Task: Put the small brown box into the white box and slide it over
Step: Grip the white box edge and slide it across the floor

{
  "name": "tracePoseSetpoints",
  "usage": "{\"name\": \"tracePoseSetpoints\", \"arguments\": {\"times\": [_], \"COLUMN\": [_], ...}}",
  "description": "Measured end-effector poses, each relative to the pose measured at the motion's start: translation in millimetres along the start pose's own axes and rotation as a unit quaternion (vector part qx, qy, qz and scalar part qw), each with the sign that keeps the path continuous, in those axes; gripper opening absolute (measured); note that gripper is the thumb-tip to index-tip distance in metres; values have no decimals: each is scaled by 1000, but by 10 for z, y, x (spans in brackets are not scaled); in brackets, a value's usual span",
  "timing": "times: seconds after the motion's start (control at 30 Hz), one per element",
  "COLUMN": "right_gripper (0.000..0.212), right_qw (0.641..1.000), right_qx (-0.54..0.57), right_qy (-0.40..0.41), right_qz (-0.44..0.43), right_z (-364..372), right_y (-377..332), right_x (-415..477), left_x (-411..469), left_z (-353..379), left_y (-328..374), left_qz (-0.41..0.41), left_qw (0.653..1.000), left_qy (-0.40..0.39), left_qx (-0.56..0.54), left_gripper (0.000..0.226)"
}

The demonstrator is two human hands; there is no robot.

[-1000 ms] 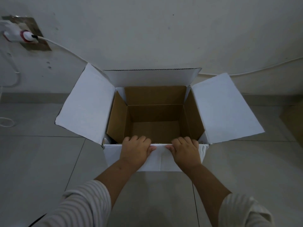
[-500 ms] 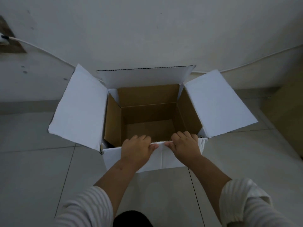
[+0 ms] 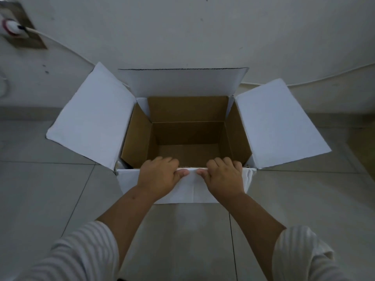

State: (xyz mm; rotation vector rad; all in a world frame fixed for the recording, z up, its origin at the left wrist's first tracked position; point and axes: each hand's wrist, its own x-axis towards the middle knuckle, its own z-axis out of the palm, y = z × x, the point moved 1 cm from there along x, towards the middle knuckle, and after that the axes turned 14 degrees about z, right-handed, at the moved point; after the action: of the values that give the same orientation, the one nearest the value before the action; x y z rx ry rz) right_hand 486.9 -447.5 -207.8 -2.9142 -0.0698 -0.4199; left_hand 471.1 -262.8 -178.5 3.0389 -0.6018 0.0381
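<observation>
The small brown box (image 3: pixel 188 138) already sits inside the white box (image 3: pixel 194 187), so only sliding remains, with left hand (image 3: pixel 158 175) and right hand (image 3: pixel 224 175) curled over its near rim.

white box (image 3: pixel 89 118) and the hands gripping it shifted back rightward, wall socket (image 3: pixel 18 29) left of the left hand (image 3: pixel 157 176) again in view

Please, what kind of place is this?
Probably a room in a home, at floor level: a tiled floor, a plain wall with a socket and cable, and a white box standing against it.
</observation>
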Motion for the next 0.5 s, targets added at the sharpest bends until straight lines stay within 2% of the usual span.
{"name": "tracePoseSetpoints", "arguments": {"times": [0.13,0.4,0.5], "right_gripper": [47,44,50], "right_qw": [1000,998,998], "right_qx": [0,16,9], "right_qy": [-4,-55,-57], "right_qz": [-25,-17,-5], "right_z": [-47,-277,-361], "right_y": [313,1107,1352], "right_x": [50,5,-21], "left_x": [87,373,482], "left_z": [15,89,65], "left_y": [324,1087,1332], "left_qz": [-16,-19,-14], "left_qw": [1000,1000,1000], "left_qy": [5,13,6], "left_qx": [12,-6,-13], "left_gripper": [48,47,47]}}
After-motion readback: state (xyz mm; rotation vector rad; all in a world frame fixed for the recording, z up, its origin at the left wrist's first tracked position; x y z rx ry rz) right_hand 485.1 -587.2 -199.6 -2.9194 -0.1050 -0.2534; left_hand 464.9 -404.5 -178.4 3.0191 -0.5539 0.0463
